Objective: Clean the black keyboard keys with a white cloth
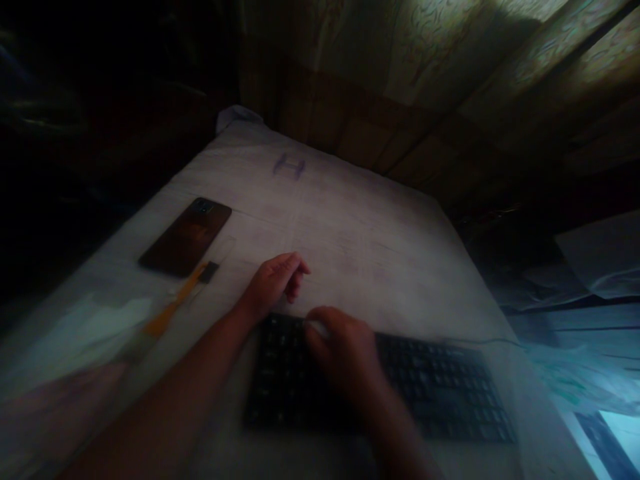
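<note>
In dim light a black keyboard (435,390) lies on a pale cloth-covered table (360,227). My left hand (275,280) rests on the cloth just past the keyboard's far left corner, its fingers curled loosely inward with nothing visible in them. My right hand (345,353) lies over the keyboard's upper left part, fingers bent down, pinching something small and pale at its fingertips that I cannot make out. The picture is blurred by motion.
A dark phone (186,237) lies face down at the left of the table. Beside it sit a thin orange strip (175,303) and pale wrapping (100,327). A thin cable (480,341) runs off the keyboard to the right. A patterned curtain (450,47) hangs behind.
</note>
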Motion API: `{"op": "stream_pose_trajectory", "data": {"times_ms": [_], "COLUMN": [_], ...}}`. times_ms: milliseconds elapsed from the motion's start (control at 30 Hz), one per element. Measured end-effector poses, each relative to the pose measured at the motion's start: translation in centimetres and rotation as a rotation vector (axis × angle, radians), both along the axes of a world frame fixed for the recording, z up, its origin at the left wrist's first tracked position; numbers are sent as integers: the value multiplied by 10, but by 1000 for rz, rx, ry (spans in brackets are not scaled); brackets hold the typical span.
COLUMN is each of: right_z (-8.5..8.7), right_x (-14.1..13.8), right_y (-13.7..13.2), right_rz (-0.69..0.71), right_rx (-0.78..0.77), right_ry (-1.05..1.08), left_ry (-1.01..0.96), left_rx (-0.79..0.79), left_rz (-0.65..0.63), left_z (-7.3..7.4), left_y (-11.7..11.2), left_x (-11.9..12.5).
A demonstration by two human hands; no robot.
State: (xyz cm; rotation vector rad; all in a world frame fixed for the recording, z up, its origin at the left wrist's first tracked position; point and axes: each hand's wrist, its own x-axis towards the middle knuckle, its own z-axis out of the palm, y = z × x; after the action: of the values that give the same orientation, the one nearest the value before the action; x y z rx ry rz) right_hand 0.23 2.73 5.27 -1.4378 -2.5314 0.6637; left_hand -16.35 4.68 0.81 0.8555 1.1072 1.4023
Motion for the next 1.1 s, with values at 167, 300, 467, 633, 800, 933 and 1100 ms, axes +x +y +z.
{"op": "stream_pose_trajectory", "data": {"times_ms": [167,300,467,633,800,933,1100], "right_z": [-1,0,1,3,7,6,2], "right_x": [-1,-8,-16,-13,-18,-28,-32], "right_y": [2,1,-2,-6,-4,-2,-4], "right_rz": [13,67,112,141,136,135,152], "right_rx": [12,22,40,28,1,35,51], "right_ry": [93,108,-29,-90,0,-1,-82], "left_ry": [-11,-27,-57,-118,-244,-351,-447], "left_rx": [7,2,-7,-17,-33,-43,-80], "left_rz": [0,7,13,47,201,337,380], "left_z": [-2,-3,-1,0,1,6,11], "left_y": [1,2,2,1,5,9,10], "left_x": [0,0,0,1,-14,-37,-44]}}
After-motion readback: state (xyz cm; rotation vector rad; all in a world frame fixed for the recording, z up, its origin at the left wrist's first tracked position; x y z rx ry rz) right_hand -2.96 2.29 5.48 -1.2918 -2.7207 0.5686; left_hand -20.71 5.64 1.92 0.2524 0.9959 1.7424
